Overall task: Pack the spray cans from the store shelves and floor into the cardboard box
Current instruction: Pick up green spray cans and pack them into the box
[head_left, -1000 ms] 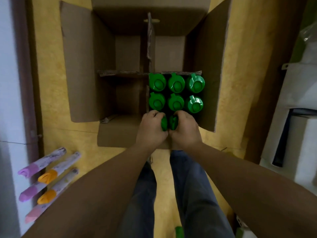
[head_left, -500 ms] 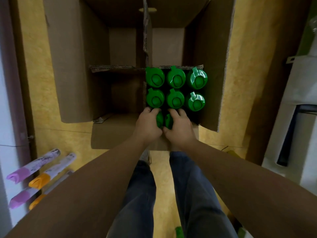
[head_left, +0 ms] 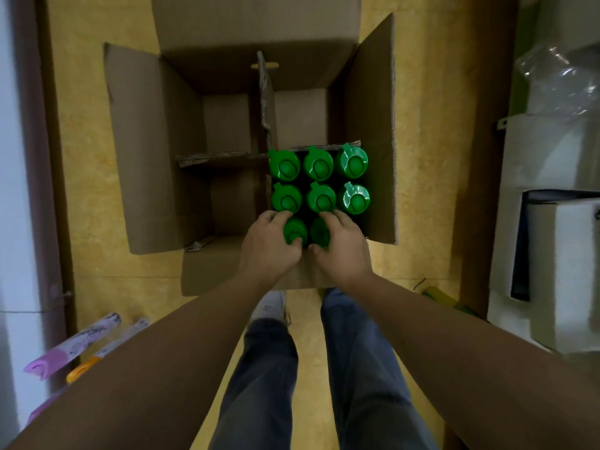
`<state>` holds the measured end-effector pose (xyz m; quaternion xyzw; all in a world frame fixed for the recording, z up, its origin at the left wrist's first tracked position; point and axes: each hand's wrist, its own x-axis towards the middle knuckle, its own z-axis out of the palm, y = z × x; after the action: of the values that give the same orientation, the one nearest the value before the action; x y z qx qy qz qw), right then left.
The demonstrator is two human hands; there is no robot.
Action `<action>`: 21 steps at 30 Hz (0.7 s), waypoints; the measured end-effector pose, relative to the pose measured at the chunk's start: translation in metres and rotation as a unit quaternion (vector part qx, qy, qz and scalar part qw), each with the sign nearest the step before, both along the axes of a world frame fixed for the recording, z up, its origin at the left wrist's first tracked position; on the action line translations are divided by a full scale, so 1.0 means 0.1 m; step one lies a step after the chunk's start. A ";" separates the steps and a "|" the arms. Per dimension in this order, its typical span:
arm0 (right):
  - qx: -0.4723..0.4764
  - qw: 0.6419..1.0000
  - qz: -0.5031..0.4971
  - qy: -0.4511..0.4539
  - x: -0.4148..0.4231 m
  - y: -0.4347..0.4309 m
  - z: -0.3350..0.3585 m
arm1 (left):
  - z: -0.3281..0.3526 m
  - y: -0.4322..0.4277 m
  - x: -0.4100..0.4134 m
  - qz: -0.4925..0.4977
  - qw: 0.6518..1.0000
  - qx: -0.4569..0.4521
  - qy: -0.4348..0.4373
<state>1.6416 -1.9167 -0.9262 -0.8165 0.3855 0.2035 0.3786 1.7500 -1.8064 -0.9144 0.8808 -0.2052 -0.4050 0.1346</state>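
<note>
Yellow floor (head_left: 87,190) bears purple- and orange-capped cans (head_left: 74,349) lying at my left and the open cardboard box (head_left: 146,151) ahead, where my left hand (head_left: 266,245) curls its fingers round one green-capped spray can (head_left: 294,232) and my right hand (head_left: 344,248) grips the neighbouring can (head_left: 319,233), both in the near right compartment, touching six upright cans (head_left: 319,183).

left hand (head_left: 268,251) grips left can (head_left: 294,231) | right hand (head_left: 345,251) grips right can (head_left: 319,233)
</note>
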 end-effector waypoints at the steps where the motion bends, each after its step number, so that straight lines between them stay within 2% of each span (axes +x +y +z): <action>1: -0.012 1.000 0.000 0.003 -0.01 0.01 0.04 | 0.04 -0.01 0.00 -0.004 1.000 -0.003 -0.012; 10: -0.088 0.993 -0.071 0.019 -0.29 -0.03 0.35 | 0.38 -0.28 -0.01 -0.144 0.979 -0.040 -0.138; 16: -0.098 0.976 -0.188 0.052 -0.88 0.01 0.58 | 0.55 -0.52 -0.31 -0.260 0.953 -0.059 -0.141; 21: -0.107 0.944 -0.300 0.089 -1.63 0.12 0.67 | 0.59 -0.79 -0.90 -0.360 0.919 -0.094 -0.127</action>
<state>1.4787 -1.9044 -0.8593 -0.6770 0.6645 0.1100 0.2968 1.6604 -1.8853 -0.8553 0.7744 -0.5614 -0.2896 0.0349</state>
